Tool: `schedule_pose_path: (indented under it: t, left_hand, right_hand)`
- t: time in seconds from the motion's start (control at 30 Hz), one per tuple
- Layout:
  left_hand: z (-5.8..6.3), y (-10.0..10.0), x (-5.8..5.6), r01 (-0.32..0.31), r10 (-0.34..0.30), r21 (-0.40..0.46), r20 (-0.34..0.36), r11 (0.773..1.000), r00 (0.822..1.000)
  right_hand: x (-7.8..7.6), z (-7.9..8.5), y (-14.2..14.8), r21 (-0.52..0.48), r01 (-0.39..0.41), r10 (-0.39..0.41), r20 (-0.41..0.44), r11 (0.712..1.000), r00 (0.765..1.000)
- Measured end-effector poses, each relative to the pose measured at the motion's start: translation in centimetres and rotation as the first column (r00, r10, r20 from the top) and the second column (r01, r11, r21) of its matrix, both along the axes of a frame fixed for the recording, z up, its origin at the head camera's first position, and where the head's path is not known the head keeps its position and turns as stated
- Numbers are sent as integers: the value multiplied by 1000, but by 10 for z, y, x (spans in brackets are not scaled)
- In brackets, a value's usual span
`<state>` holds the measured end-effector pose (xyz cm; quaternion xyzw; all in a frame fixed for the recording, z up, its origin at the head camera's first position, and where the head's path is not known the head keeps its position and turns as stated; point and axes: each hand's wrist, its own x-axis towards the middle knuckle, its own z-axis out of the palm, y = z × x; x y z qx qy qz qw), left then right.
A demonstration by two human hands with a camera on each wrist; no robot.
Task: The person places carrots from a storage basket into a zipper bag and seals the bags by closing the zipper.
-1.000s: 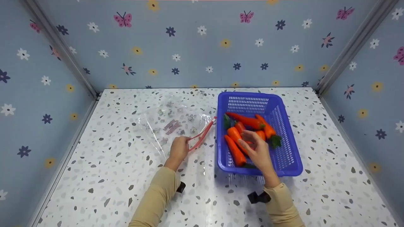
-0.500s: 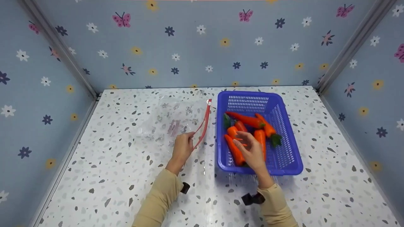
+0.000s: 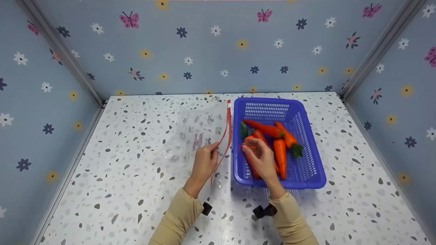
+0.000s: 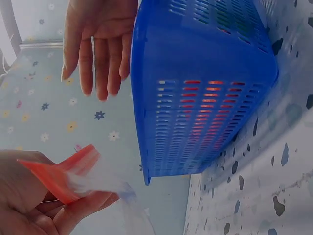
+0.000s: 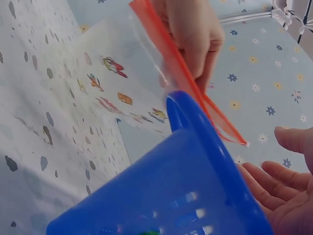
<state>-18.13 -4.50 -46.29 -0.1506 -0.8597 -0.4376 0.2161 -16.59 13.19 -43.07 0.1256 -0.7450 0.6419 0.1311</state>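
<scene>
My left hand (image 3: 203,163) pinches the red zip edge (image 3: 229,119) of a clear, printed zip bag (image 3: 194,127), whose mouth stands slightly apart. Most of the bag trails leftward over the tabletop. In the left wrist view the red strip (image 4: 63,176) sits between thumb and fingers. My right hand (image 3: 264,165) hovers over the near left part of a blue plastic basket (image 3: 315,149), fingers loosely bent and holding nothing. Inside the basket lie several orange carrots (image 3: 280,158) and a long red one like a chilli pepper (image 3: 264,128). The right hand partly hides those on the left.
The basket's left wall stands close beside the bag's mouth. A white speckled tabletop (image 3: 112,163) lies under everything. Blue flowered panels (image 3: 204,51) enclose the back and both sides.
My left hand has moved right with the bag, and its zip edge now lies nearly along the basket. The right hand has shifted left over the basket, uncovering a carrot.
</scene>
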Motion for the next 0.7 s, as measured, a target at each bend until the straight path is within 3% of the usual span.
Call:
schedule_pose_path:
  t: [0.43,0.7]
  left_hand:
    - [14,16,24,8,-10,-34,-56,999,998]
    - [18,17,27,-3,2,-9,-105,1000,994]
  right_hand:
    - [0,4,-21,125,29,-20,-71,992,997]
    - [-1,1,-18,165,57,-45,-78,985,996]
